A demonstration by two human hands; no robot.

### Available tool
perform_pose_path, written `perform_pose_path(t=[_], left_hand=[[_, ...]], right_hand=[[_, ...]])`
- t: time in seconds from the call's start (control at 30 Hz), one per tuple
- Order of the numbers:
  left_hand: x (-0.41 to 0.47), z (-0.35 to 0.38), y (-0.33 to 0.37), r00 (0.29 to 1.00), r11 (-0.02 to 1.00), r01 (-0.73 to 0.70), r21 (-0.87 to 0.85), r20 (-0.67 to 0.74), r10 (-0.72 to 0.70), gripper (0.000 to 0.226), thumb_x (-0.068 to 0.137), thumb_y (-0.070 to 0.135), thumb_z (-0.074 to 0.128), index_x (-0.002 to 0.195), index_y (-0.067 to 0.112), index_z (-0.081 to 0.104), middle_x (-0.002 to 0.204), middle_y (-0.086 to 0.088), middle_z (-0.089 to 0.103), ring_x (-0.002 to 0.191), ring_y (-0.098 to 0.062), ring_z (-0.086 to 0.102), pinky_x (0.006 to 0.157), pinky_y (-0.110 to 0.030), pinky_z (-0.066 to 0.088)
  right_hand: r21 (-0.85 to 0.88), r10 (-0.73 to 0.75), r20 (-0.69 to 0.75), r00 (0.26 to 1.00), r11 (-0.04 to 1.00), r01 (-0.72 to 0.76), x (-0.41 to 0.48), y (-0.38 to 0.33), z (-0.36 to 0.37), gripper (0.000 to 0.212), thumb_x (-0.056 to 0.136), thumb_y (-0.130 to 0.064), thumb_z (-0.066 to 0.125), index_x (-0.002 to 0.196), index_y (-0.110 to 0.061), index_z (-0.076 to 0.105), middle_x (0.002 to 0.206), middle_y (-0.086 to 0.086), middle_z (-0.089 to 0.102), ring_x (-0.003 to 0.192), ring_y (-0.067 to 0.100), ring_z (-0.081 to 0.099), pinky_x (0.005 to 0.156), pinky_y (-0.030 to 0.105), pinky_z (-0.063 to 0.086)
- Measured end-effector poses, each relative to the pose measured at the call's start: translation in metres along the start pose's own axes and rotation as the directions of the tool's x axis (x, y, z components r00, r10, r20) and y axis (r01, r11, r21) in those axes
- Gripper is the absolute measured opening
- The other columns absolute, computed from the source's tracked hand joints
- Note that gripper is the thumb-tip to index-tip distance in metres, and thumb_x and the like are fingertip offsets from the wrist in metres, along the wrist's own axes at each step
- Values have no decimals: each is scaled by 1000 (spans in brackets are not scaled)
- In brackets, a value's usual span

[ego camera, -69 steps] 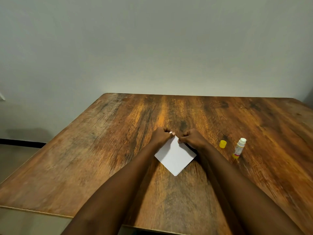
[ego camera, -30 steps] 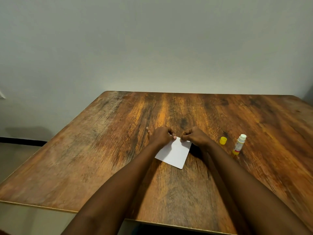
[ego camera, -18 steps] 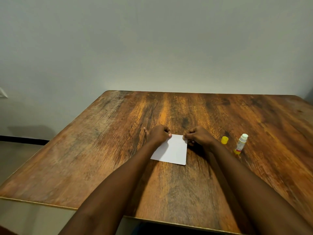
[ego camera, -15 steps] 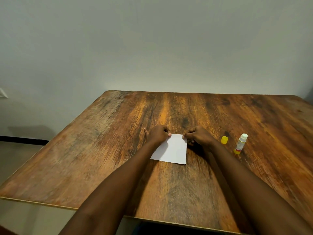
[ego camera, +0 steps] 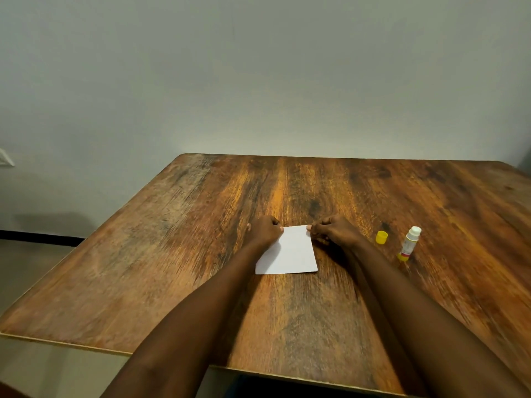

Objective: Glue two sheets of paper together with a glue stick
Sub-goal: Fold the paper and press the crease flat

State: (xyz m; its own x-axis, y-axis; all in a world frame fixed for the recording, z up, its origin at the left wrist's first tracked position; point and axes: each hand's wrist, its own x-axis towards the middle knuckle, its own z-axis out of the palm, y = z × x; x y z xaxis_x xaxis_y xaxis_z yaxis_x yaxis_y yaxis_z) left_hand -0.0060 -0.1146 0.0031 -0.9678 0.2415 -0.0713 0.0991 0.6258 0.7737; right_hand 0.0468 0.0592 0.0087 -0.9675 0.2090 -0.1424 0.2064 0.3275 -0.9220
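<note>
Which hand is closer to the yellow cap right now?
The right hand. It pinches the white paper's far right corner, just left of the yellow cap. The left hand is at the far left corner, farther away.

Plain pale grey-green wall (ego camera: 258, 76) fills upper half of frame, brighter just above the table's far edge. Wooden table (ego camera: 178, 254) with dark streaked grain spans lower half, light edge strip along the front. Beige floor (ego camera: 26, 271) lower left, black skirting strip (ego camera: 34, 236), white fixture (ego camera: 4, 160) far left, cut off.
</note>
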Motion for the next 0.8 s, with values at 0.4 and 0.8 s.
perform_pose_path(t=[0.4, 0.8], left_hand=[[-6, -1, 16, 994, 995, -86, -45, 65, 89, 27, 89, 6, 47, 108, 6, 65, 109, -9, 64, 99, -22, 55, 77, -30, 40], [-1, 13, 25, 983, 980, -184, -69, -39, 182, 15, 92, 13, 52, 78, 14, 56, 93, -15, 66, 69, -12, 46, 55, -22, 32]], right_hand=[[2, -4, 11, 1000, 1000, 4, -5, -20, 14, 21, 86, -4, 63, 66, -3, 59, 58, 9, 54, 46, 16, 46, 44, 28, 36], [31, -31, 16, 999, 999, 31, -5, -24, 18, 23, 85, -12, 66, 65, -3, 57, 57, 7, 51, 43, 11, 47, 38, 21, 37]])
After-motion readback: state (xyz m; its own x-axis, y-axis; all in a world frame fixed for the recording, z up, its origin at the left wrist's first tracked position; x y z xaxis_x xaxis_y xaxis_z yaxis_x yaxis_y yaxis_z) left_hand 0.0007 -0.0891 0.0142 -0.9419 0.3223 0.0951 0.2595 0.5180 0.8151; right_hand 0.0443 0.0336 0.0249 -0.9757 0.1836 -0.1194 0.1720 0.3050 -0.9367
